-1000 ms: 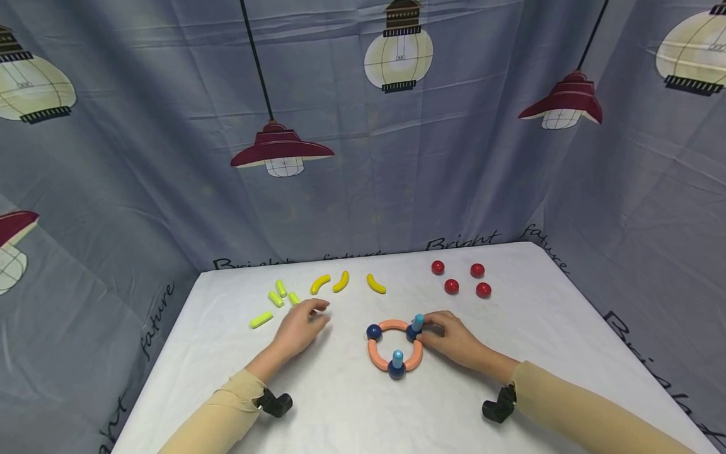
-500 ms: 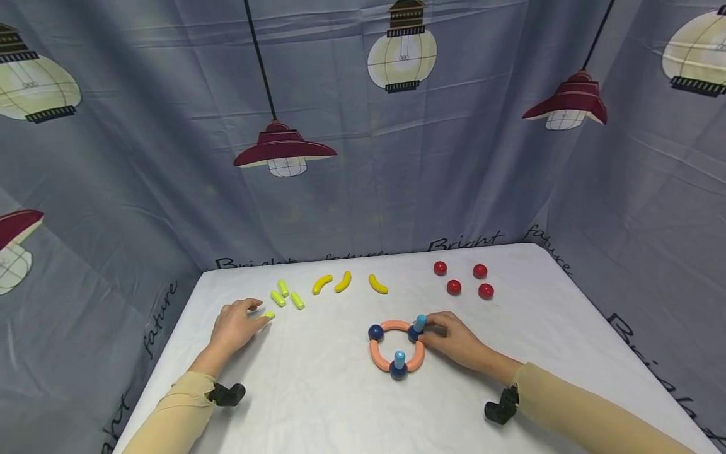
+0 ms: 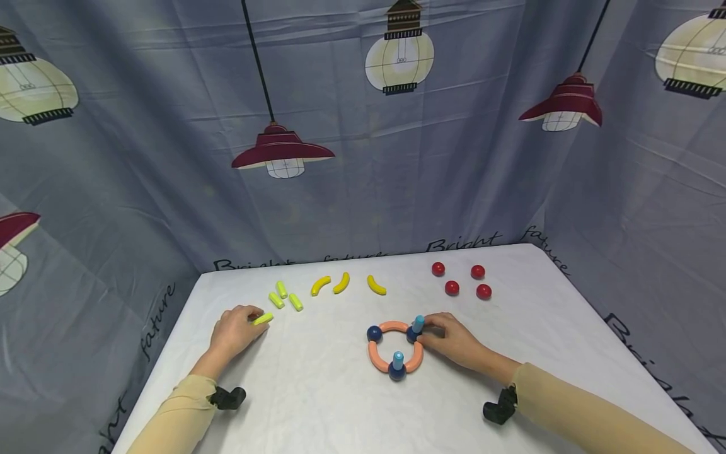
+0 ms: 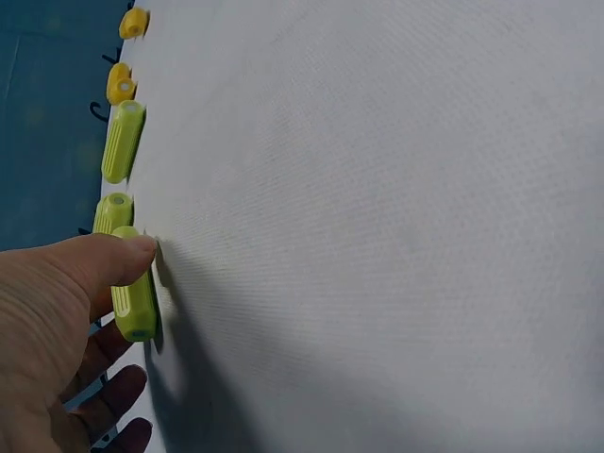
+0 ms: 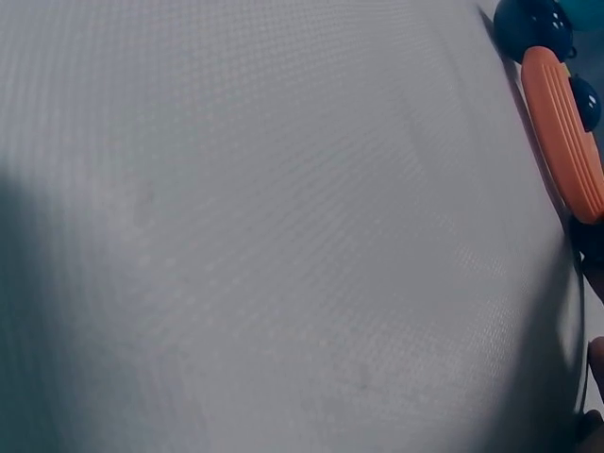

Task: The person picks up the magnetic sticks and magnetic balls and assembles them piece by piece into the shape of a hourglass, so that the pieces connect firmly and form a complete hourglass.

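"Bright fature" curtain [image 3: 363, 202], green stick [image 4: 135, 310] in fingers [image 4: 109, 349]

Lime-green rod [image 4: 135, 307], orange and navy ring [image 3: 376, 359]

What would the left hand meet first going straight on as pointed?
The left hand would probably meet the nearest loose green stick, just beyond its held green stick; depth is unclear.

green stick [image 3: 263, 319]: ribbed, pinched, well left of ring [image 3: 375, 357] | ring: flat, three orange arcs [image 3: 393, 326], three navy balls [image 3: 374, 333], light-blue pegs [image 3: 398, 360] standing on two
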The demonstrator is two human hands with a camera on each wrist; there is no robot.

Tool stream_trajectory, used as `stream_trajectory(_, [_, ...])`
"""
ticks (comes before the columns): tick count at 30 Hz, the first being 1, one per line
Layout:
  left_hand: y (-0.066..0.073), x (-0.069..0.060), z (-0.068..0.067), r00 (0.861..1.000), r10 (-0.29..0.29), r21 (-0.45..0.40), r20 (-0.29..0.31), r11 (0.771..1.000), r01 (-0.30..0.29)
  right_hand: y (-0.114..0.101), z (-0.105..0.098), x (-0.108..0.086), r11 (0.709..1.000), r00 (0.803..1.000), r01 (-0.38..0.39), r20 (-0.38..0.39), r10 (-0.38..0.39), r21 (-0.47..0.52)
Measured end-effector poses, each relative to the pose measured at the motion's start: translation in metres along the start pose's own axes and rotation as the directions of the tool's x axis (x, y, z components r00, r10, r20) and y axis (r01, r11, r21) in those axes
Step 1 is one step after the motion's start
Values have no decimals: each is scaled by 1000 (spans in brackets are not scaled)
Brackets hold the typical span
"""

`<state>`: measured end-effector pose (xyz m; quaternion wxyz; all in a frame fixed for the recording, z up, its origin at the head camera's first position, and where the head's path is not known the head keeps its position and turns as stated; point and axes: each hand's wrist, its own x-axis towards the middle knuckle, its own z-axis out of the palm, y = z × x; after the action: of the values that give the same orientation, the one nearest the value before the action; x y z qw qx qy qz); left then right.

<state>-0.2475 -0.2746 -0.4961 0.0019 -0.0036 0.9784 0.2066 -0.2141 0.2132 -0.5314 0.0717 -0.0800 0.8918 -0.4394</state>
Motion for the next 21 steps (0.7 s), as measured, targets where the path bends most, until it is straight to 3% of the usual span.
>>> stream_trajectory(16, [-3, 0, 7, 999, 26, 15, -40, 1000, -25, 1, 1, 1, 1000, 1000, 3, -4, -3, 5])
stream_trajectory(21, [1, -1, 10, 997, 53, -36, -61, 998, -55, 1, 1, 1, 1000, 1000, 6, -6, -6, 1])
